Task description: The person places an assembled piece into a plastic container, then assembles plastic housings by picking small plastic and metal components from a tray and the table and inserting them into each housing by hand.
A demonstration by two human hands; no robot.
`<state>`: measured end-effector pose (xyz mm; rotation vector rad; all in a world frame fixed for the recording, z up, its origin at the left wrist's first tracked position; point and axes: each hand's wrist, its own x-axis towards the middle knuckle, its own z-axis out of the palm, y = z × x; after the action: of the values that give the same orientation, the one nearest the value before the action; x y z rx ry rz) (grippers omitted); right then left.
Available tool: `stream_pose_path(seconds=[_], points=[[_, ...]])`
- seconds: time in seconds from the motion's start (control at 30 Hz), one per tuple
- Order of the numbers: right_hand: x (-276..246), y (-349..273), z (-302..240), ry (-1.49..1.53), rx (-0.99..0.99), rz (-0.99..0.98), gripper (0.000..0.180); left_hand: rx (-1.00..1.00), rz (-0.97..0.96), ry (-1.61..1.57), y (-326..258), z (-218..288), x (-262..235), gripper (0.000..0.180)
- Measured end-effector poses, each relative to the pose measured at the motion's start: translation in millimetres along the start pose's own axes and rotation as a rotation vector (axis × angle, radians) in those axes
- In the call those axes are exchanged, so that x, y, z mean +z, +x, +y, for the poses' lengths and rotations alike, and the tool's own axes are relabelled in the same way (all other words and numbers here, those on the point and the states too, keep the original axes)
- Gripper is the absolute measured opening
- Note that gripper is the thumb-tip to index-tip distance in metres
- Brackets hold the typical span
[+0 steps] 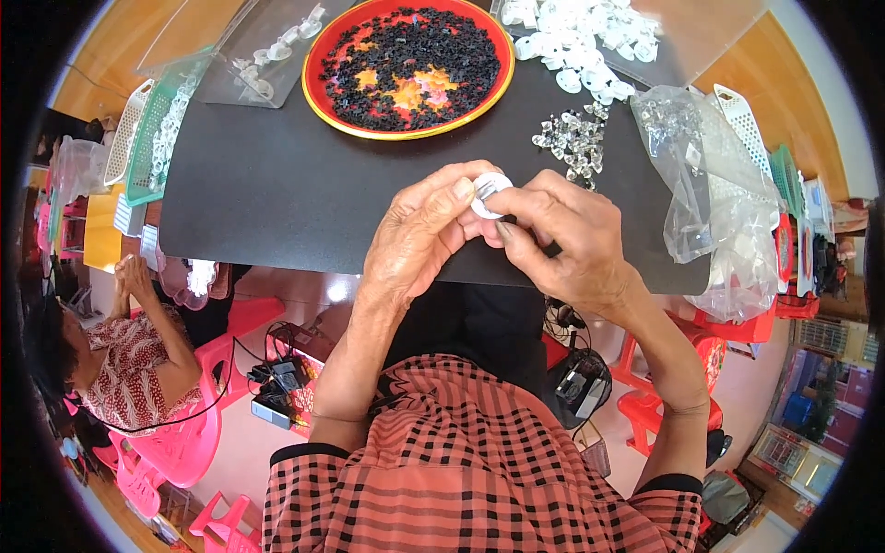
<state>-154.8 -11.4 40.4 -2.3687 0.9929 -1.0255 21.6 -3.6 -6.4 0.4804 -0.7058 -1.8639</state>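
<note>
Two bare hands meet over the near edge of a black table (277, 203), a small white disc (495, 192) between them, raised just above the tabletop. Left hand (422, 221) grips the disc at its left edge, thumb on the near face, remaining fingers curled behind and below. Right hand (570, 235) comes to it from the other side: index finger bent across the disc's face, thumb tip just under its lower rim. Contact at the index is clear; whether thumb and index close on anything small, cannot tell, the fingers hide it. Beyond the hands, a round red tray (406, 135) with yellow rim, spread with small black pieces (396, 46), patches of its printed base showing through. To the right of the tray, a heap of white pieces (590, 46); nearer, a loose pile of clear pieces (572, 143), faceted and shiny. A crumpled transparent bag (691, 175) lies along the table's right side, overhanging the edge. Far left, a short row of white parts (277, 51) on clear plastic, and a green basket (138, 180) beside the table. Lower left, another person (138, 369) sits on a pink chair (189, 447), hands together.
</note>
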Motion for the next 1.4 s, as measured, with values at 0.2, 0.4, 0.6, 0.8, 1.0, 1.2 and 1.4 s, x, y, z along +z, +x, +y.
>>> stream_pose_path(seconds=[0.2, 0.4, 0.6, 0.8, 1.0, 1.2, 1.4], points=[[2.2, 0.6, 6.7, 0.032, 0.023, -0.003, 0.023, 0.014, 0.018, 0.004, 1.6, -1.7, -0.2, 0.037], [-1.3, 1.8, 8.0, 0.072, 0.062, -0.048, 0.020, 0.016, 0.060, 0.027, 1.9, -6.2, -2.2, 0.035], [-8.2, 7.3, 18.1, 0.289, 0.193, -0.133, 0.017, -0.024, 0.037, -0.045, 2.7, -8.2, -5.3, 0.033], [-16.5, 32.0, 26.9, 0.345, 0.227, -0.334, 0.012, -0.031, 0.048, -0.096, 3.6, -5.3, -6.6, 0.032], [-7.5, 63.0, 47.3, 0.468, 0.438, -0.113, 0.007, -0.053, 0.054, -0.099, 3.1, -4.2, -5.2, 0.032], [15.4, 111.6, 70.6, 0.050, 0.036, -0.243, 0.010, -0.064, 0.054, -0.126, 3.1, -4.9, -4.9, 0.031], [37.2, 129.8, 86.9, -0.119, -0.218, -0.368, 0.013, -0.068, 0.036, -0.109, 2.9, -3.9, -4.1, 0.030]])
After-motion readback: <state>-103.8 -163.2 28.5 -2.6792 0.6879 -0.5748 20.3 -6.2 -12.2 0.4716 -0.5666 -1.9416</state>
